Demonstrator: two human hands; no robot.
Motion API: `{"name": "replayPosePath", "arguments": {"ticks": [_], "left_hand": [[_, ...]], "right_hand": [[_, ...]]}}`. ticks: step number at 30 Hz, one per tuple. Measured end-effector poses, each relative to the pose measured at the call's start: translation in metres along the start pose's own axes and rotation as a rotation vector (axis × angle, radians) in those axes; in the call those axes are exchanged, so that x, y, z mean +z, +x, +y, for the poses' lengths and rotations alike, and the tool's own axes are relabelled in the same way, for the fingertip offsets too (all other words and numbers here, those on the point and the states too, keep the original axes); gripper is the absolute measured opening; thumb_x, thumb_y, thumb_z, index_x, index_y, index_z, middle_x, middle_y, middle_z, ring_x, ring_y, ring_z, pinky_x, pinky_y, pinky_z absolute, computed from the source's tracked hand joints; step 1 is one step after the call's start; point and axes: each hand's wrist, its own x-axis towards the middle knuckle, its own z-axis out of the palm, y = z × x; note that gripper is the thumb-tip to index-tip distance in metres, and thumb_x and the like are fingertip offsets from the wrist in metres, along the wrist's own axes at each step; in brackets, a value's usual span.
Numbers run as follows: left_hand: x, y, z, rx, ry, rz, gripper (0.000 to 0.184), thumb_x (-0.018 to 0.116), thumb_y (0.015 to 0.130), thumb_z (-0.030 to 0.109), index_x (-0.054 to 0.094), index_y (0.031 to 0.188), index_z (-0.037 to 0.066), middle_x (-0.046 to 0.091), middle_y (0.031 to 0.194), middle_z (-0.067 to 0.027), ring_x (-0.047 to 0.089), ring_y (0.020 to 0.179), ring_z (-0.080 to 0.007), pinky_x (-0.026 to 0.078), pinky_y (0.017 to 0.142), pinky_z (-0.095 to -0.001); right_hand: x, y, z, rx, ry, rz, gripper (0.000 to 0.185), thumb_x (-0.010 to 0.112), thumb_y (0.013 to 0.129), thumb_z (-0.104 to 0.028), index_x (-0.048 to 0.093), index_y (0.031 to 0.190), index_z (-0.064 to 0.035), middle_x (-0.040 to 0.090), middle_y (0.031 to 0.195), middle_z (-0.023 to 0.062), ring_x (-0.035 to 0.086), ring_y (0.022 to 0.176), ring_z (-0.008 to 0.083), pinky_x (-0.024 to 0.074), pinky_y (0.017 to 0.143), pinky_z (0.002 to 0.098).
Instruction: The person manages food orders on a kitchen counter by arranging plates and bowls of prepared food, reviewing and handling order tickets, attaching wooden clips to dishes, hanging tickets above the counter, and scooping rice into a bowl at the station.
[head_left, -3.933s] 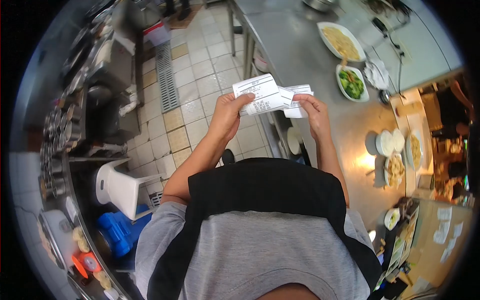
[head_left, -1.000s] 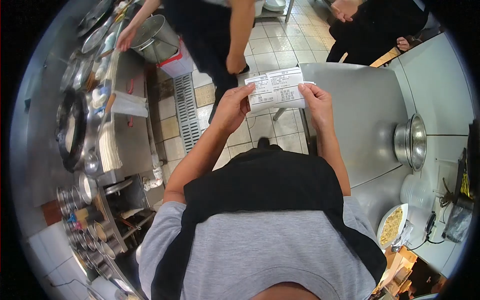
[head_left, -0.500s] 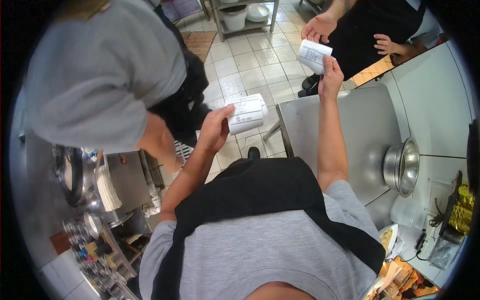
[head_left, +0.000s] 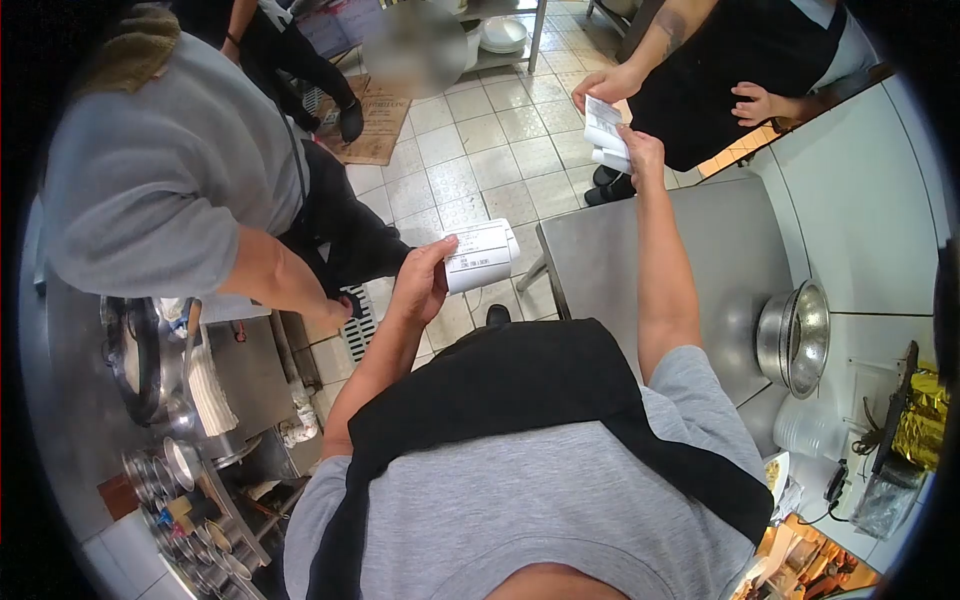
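Curled white printed receipts (head_left: pixel 480 256) are pinched between the thumb and fingers of my left hand (head_left: pixel 421 280), out in front of my apron. My right hand (head_left: pixel 646 158) reaches forward over the steel table's far corner and grips another folded printed receipt (head_left: pixel 606 128). At that receipt's upper edge is a co-worker's hand (head_left: pixel 612 84), its fingers touching the paper. The co-worker's other hand (head_left: pixel 757 104) rests in front of a black apron, fingers partly curled.
A steel table (head_left: pixel 665 250) stands at my right, with metal bowls (head_left: pixel 800 338) by the wall. Close on my left is a person in a grey shirt (head_left: pixel 180 190); another person stands beyond. Cardboard (head_left: pixel 375 125) lies on the tiled floor. Metal cups (head_left: pixel 185 500) fill the lower left.
The co-worker's hand has come down onto the receipt in my right hand, which has tilted. My left hand has lowered slightly. Another person's legs have appeared at the upper left.
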Motion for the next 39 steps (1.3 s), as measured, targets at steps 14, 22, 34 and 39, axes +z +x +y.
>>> {"name": "replayPosePath", "arguments": {"ticks": [14, 22, 34, 39], "left_hand": [[-0.006, -0.032, -0.002, 0.079, 0.001, -0.104, 0.029, 0.054, 0.089, 0.016, 0.057, 0.102, -0.010, 0.063, 0.098, -0.0141, 0.061, 0.087, -0.0190, 0.047, 0.080, -0.0288], [0.049, -0.093, -0.037, -0.004, 0.164, -0.484, 0.031, 0.052, 0.092, 0.019, 0.058, 0.106, -0.008, 0.063, 0.101, -0.0124, 0.061, 0.090, -0.0173, 0.046, 0.083, -0.0292], [0.141, -0.237, -0.227, -0.219, 0.500, -0.989, 0.019, 0.060, 0.088, 0.013, 0.064, 0.097, -0.003, 0.064, 0.090, -0.0041, 0.056, 0.082, -0.0074, 0.044, 0.077, -0.0228], [0.180, -0.362, -0.339, -0.283, 0.652, -1.272, 0.012, 0.064, 0.085, 0.009, 0.062, 0.089, -0.001, 0.063, 0.083, -0.0015, 0.055, 0.078, -0.0060, 0.044, 0.070, -0.0218]], "right_hand": [[-0.019, -0.115, -0.049, -0.075, -0.056, -0.201, 0.030, 0.070, 0.078, -0.031, 0.064, 0.069, -0.0032, 0.060, 0.064, 0.0038, 0.052, 0.051, 0.0109, 0.0383, 0.048, 0.0249], [-0.090, -0.343, -0.006, -0.139, -0.198, -0.305, 0.044, 0.050, 0.091, -0.042, 0.069, 0.088, -0.0016, 0.065, 0.082, 0.0028, 0.055, 0.073, 0.0101, 0.0413, 0.068, 0.0258], [-0.247, -0.620, 0.045, -0.136, 0.050, 0.427, 0.025, 0.070, 0.080, -0.021, 0.067, 0.095, -0.0016, 0.065, 0.082, 0.0055, 0.057, 0.075, 0.0094, 0.0475, 0.070, 0.0261], [-0.330, -0.775, 0.076, -0.055, 0.103, 0.808, 0.022, 0.069, 0.081, -0.018, 0.067, 0.094, 0.0001, 0.064, 0.081, 0.0041, 0.055, 0.073, 0.0086, 0.0453, 0.070, 0.0239]]}}
